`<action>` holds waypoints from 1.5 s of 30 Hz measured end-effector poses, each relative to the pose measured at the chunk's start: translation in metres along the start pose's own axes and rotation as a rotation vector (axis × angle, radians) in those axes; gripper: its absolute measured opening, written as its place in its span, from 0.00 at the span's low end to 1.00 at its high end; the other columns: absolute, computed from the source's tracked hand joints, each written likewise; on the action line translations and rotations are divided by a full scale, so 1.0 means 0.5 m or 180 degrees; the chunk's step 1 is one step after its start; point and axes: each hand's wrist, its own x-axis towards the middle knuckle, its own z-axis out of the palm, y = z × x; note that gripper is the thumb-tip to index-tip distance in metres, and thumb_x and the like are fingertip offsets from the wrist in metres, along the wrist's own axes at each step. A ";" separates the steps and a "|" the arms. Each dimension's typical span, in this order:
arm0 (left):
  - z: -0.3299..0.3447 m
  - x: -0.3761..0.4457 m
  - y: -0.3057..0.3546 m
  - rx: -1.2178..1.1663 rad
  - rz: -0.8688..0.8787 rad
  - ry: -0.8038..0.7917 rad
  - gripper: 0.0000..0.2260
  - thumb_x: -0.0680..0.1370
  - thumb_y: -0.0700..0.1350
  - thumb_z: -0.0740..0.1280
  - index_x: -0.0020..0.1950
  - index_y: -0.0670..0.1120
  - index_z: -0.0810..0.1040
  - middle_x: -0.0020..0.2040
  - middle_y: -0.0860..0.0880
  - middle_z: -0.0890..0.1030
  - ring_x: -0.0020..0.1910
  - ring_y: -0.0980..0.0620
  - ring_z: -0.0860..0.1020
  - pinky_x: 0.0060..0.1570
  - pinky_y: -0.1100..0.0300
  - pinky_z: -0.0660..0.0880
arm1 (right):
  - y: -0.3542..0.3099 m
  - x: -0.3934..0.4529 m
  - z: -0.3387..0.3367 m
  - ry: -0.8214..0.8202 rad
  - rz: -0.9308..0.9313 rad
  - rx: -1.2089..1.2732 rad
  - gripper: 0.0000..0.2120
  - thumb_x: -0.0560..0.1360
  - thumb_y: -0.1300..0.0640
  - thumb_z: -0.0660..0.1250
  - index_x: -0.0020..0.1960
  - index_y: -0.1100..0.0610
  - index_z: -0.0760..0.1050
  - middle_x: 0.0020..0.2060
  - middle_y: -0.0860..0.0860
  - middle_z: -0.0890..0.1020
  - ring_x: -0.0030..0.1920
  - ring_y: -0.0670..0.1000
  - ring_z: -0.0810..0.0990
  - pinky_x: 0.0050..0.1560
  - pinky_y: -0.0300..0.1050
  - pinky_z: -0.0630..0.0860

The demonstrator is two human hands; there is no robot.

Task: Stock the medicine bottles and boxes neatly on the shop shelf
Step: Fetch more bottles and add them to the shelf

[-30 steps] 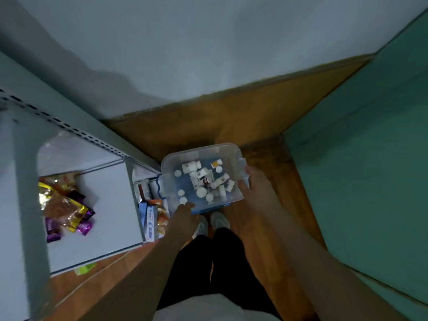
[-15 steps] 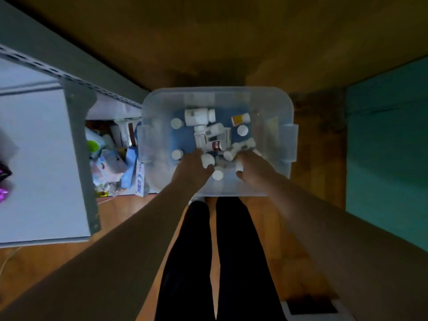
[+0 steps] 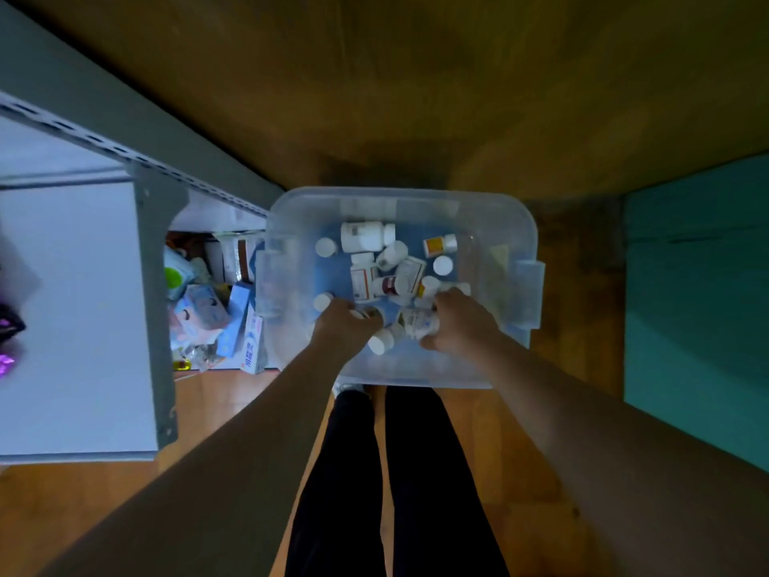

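Loose heap of small white plastic medicine bottles (image 3: 389,276) lying every way up on the blue floor of a clear, round-cornered plastic storage tub (image 3: 495,210), set on the wooden floor just right of the grey metal shop shelf (image 3: 79,310). None stocked yet, judging by the bare white shelf board.

Left hand (image 3: 345,326) down inside the tub at the near left of the heap, fingers curled over a white-capped bottle (image 3: 361,314); looks like a grip, though little of the bottle shows. Right hand (image 3: 460,318) likewise in the tub, fingers wrapped round a white labelled bottle (image 3: 420,322) lying on its side. Another white-capped bottle (image 3: 380,341) loose between the two hands.

Changed within the last second: a second back, both hands only at the tub's near rim, seen from standing height; half a second back, already in among the bottles, with the view dropped close over the tub; now closed on one bottle each. Meaning for the task: picking stage begun, placing not started. Likely next, a lift out and a carry leftward to the shelf.

Lower down on the shelf, a crowded jumble of blue-and-white cardboard boxes (image 3: 243,322) and packets. Purple wrappers (image 3: 6,360) at the far left edge. Teal panel (image 3: 699,285) to the right. Dark trouser legs (image 3: 395,472) below the tub.
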 end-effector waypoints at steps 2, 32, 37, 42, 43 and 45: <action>-0.031 -0.036 0.008 -0.0058 0.0047 -0.0131 0.17 0.71 0.50 0.74 0.54 0.46 0.73 0.48 0.47 0.76 0.51 0.47 0.78 0.54 0.52 0.77 | -0.009 -0.039 -0.025 0.0177 0.0067 0.0260 0.33 0.68 0.46 0.77 0.66 0.60 0.70 0.61 0.58 0.73 0.61 0.57 0.76 0.56 0.47 0.73; -0.537 -0.950 -0.131 -0.3220 0.2471 -0.0504 0.14 0.78 0.41 0.67 0.64 0.44 0.75 0.53 0.40 0.83 0.49 0.47 0.82 0.49 0.54 0.79 | -0.590 -0.936 -0.353 0.2291 -0.1955 0.3253 0.22 0.72 0.46 0.73 0.63 0.45 0.70 0.53 0.38 0.78 0.53 0.39 0.78 0.38 0.30 0.76; -0.603 -0.975 -0.256 -0.3410 0.2397 0.0254 0.24 0.72 0.58 0.69 0.62 0.45 0.78 0.52 0.43 0.84 0.51 0.46 0.83 0.55 0.49 0.78 | -0.692 -0.963 -0.305 0.2172 -0.2205 0.3480 0.22 0.69 0.44 0.72 0.60 0.45 0.70 0.57 0.46 0.80 0.56 0.44 0.80 0.43 0.34 0.78; -0.663 -0.966 -0.320 -0.3221 0.2401 0.0809 0.13 0.79 0.55 0.65 0.60 0.51 0.79 0.55 0.46 0.84 0.56 0.46 0.82 0.58 0.49 0.77 | -0.767 -0.953 -0.292 0.2172 -0.2278 0.3294 0.23 0.68 0.39 0.70 0.60 0.45 0.72 0.53 0.42 0.81 0.54 0.43 0.80 0.48 0.39 0.78; -0.676 -0.964 -0.323 -0.3162 0.2462 0.0888 0.12 0.80 0.55 0.64 0.60 0.52 0.79 0.55 0.48 0.84 0.55 0.49 0.82 0.55 0.54 0.78 | -0.779 -0.948 -0.299 0.2249 -0.2313 0.3212 0.21 0.70 0.41 0.70 0.60 0.45 0.72 0.52 0.40 0.80 0.53 0.42 0.79 0.46 0.35 0.77; -0.705 -0.954 -0.322 -0.3044 0.2561 0.1028 0.11 0.81 0.54 0.64 0.58 0.52 0.79 0.52 0.47 0.84 0.51 0.53 0.82 0.47 0.63 0.76 | -0.801 -0.933 -0.320 0.2456 -0.2360 0.2938 0.16 0.74 0.46 0.71 0.60 0.45 0.72 0.51 0.36 0.78 0.51 0.37 0.78 0.40 0.29 0.75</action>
